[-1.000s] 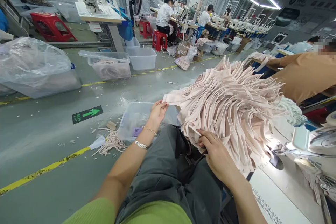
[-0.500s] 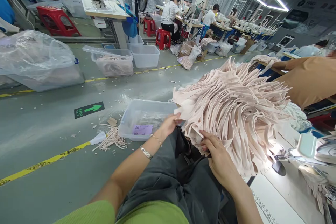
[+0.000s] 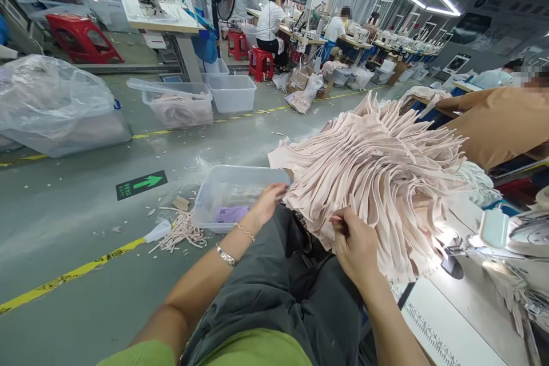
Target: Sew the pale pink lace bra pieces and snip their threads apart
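1 stack of pink fabric pieces point(image 3: 377, 177): our left hand point(image 3: 268, 203) pinches its lower edge; our right hand point(image 3: 355, 243) grips its near edge.

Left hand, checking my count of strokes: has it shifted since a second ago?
Yes. The left hand has dropped from the pile's upper left corner toward the clear bin rim, at the fabric pile's lower edge.

Pale pink fabric stack point(image 3: 386, 177), fanned out, edges pinched by left hand point(image 3: 266, 204) and right hand point(image 3: 355, 246).
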Tool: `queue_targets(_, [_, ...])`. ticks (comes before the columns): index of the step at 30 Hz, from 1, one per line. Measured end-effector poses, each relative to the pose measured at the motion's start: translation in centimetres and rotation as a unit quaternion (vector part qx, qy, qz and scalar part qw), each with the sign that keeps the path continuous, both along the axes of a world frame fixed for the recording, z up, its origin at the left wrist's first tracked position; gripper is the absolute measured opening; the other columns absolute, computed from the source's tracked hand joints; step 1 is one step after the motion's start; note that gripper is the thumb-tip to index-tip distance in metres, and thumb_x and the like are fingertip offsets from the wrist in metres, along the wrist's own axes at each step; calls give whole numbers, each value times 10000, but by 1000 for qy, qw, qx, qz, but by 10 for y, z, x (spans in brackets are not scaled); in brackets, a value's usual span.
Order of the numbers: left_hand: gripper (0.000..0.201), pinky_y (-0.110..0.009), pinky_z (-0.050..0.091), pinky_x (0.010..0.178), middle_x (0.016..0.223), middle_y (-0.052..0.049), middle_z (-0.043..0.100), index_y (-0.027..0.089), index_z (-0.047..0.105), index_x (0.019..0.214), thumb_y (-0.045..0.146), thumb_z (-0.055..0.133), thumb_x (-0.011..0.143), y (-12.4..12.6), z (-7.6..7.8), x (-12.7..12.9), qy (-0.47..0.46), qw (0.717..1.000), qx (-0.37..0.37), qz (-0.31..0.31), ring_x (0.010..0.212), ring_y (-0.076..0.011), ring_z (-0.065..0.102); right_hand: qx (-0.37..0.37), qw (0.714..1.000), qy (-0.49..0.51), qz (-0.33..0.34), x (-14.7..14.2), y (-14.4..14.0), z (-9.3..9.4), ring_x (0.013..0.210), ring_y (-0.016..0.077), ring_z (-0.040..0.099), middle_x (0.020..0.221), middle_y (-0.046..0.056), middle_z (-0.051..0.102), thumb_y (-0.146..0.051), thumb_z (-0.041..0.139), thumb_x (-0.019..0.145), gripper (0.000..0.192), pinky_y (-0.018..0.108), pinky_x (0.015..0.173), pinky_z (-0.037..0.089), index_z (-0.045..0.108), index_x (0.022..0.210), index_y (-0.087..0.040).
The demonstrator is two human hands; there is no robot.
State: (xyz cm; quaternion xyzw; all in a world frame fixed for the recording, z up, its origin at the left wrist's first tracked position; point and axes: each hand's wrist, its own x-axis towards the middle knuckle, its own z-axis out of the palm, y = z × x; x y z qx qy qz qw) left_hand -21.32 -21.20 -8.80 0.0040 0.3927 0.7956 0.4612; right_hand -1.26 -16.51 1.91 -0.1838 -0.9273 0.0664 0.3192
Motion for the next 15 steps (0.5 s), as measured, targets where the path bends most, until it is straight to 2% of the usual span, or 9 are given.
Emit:
queue_targets(2, [143, -331, 520, 707, 729, -71, 693, 127, 677, 760, 239, 763, 738, 4, -14, 8, -24, 998, -9, -51, 649, -179, 643, -12, 1000, -17, -5, 4, 1, -4, 550, 139, 581, 635, -6, 629, -153, 411, 867, 167, 230, 550, 370, 519, 761, -224])
queue_targets(5, [91, -329, 529, 678, 695, -66, 687, 118, 676, 772, 177, 739, 745, 7, -14, 8, -46, 997, 12, -57, 600, -169, 630, -23, 999, -37, -10, 10, 2, -8, 587, 151, 608, 653, 3, 641, -192, 396, 889, 180, 238, 573, 394, 514, 757, -229])
queue_targets(8, [62, -267, 530, 770, 714, -17, 686, 158, 639, 756, 140, 692, 784, 7, 5, -3, -47, 997, 61, 5, 659, -125, 645, -33, 998, -47, -34, 11, 1, -8, 582, 158, 610, 659, 2, 647, -264, 398, 927, 176, 246, 559, 382, 527, 813, -225])
queue_targets(10, [73, -300, 527, 866, 772, -19, 698, 175, 627, 772, 195, 653, 837, 4, 22, -9, -46, 994, 94, 24, 765, -144, 675, -19, 995, -71, -61, 4, -1, -5, 621, 175, 622, 704, 15, 662, -360, 413, 950, 207, 256, 548, 358, 541, 878, -215])
queue_targets(12, [125, -392, 518, 930, 847, -60, 710, 171, 634, 799, 266, 613, 877, 0, 39, -11, -45, 991, 129, -2, 905, -209, 687, 13, 990, -113, -80, -9, -3, 0, 683, 189, 629, 786, 41, 671, -416, 379, 973, 282, 266, 548, 327, 557, 912, -206])
queue_targets(15, [165, -469, 502, 952, 1051, -96, 704, 181, 672, 948, 290, 556, 908, -5, 57, -14, -18, 979, 198, -43, 1111, -272, 631, 31, 984, -156, -83, -30, -7, 8, 719, 185, 621, 888, 65, 671, -350, 314, 1002, 317, 279, 557, 300, 588, 950, -198])
